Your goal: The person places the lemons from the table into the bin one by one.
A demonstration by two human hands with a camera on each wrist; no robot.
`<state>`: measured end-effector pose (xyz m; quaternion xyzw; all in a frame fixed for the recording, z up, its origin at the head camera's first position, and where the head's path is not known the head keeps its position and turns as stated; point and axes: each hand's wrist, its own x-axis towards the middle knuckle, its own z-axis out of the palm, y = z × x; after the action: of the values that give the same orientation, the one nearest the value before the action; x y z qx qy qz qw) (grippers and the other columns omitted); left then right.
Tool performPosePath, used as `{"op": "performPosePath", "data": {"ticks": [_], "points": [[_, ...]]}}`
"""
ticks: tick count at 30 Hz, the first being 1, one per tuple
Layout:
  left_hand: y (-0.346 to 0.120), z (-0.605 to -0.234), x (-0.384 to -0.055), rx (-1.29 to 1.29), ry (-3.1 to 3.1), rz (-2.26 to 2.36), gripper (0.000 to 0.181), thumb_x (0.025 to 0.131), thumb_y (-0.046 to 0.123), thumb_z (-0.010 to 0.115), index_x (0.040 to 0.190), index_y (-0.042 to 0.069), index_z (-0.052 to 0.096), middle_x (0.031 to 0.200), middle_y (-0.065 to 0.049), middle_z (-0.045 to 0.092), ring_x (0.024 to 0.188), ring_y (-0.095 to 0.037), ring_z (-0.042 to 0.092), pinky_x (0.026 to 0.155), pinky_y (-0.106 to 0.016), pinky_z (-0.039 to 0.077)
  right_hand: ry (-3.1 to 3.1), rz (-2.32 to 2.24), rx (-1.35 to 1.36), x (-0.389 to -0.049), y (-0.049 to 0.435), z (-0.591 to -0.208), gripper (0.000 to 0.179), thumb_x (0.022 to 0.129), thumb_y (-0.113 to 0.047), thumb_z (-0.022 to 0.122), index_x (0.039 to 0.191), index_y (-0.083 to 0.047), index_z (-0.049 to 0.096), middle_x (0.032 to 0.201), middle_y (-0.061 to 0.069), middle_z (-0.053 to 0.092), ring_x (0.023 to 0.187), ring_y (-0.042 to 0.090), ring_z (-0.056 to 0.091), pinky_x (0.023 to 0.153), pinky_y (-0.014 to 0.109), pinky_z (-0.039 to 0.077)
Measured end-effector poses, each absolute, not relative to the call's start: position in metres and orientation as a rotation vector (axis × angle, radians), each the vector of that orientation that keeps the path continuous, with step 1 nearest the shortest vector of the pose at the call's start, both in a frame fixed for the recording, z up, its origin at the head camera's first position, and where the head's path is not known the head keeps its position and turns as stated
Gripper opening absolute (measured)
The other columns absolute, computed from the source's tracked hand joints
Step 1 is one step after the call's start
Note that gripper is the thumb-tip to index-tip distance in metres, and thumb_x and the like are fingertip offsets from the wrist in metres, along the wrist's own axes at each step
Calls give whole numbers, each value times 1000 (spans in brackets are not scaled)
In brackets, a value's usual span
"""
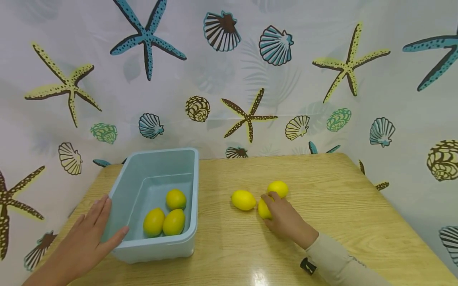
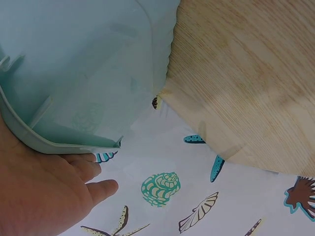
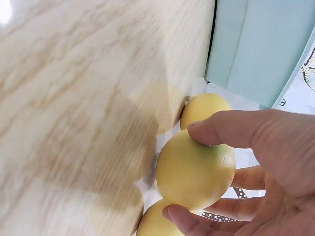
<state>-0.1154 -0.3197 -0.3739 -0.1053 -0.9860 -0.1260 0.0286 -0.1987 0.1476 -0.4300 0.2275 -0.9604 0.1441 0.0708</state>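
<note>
In the head view my right hand (image 1: pixel 286 220) holds a yellow lemon (image 1: pixel 264 209) on the right half of the table. The right wrist view shows the thumb and fingers around this lemon (image 3: pixel 194 172). One loose lemon (image 1: pixel 243 200) lies just left of it, another (image 1: pixel 278 188) right behind it. My left hand (image 1: pixel 84 234) rests at the left rim of a light blue plastic bin (image 1: pixel 196 190), fingers straight and thumb over the edge. Inside the bin, three lemons (image 1: pixel 173 222) sit together toward the near right corner.
The bin stands on the left part of a light wooden table (image 1: pixel 358 206). Behind and around the table hangs a white cloth (image 1: pixel 171 95) printed with starfish and shells. A black band (image 1: pixel 308 265) shows by the right sleeve (image 1: pixel 340 258).
</note>
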Motion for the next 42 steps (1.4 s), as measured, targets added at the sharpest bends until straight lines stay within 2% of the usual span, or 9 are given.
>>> {"op": "performPosePath", "data": {"ticks": [11,16,22,29,34,42], "points": [[-320,-374,-116,-324,-3048,-394,90,98,51,46,150,-8,3,156,-29,0,141,-50,9,108,-68,3,-2870,432,701,-200,147,-401,63,76,-12,79,130,5,51,125,28,51,92,38,62,78,52,52],[-320,-373,-116,-323,-3049,-408,91,97,52,46,150,-8,3,156,-31,1,140,-51,10,107,-69,5,-2886,582,703,-203,142,-375,62,77,-15,79,131,3,52,124,24,54,95,32,61,75,48,52],[-320,-373,-115,-320,-3054,-418,91,97,52,46,150,-8,3,156,-31,0,140,-51,8,106,-70,5,-2869,714,759,-207,130,-338,63,81,-18,76,135,1,50,127,21,54,98,29,60,78,44,52],[-319,-373,-116,-322,-3050,-425,91,97,51,46,150,-8,3,156,-30,-1,140,-51,8,107,-69,4,-2819,727,859,-210,105,-295,66,82,-22,75,140,-6,47,134,15,50,101,27,59,83,42,52],[-319,-374,-117,-331,-3044,-421,90,98,51,46,150,-9,2,156,-30,-1,140,-51,9,107,-69,5,-2765,707,979,-211,79,-268,66,83,-22,75,140,-4,47,135,15,51,107,27,58,87,43,50],[-321,-376,-117,-334,-3020,-425,90,97,50,48,150,-9,4,157,-29,-1,140,-50,9,108,-68,2,-2780,674,1112,-214,32,-243,66,83,-24,74,140,-7,47,136,11,50,108,22,55,86,34,49]]}}
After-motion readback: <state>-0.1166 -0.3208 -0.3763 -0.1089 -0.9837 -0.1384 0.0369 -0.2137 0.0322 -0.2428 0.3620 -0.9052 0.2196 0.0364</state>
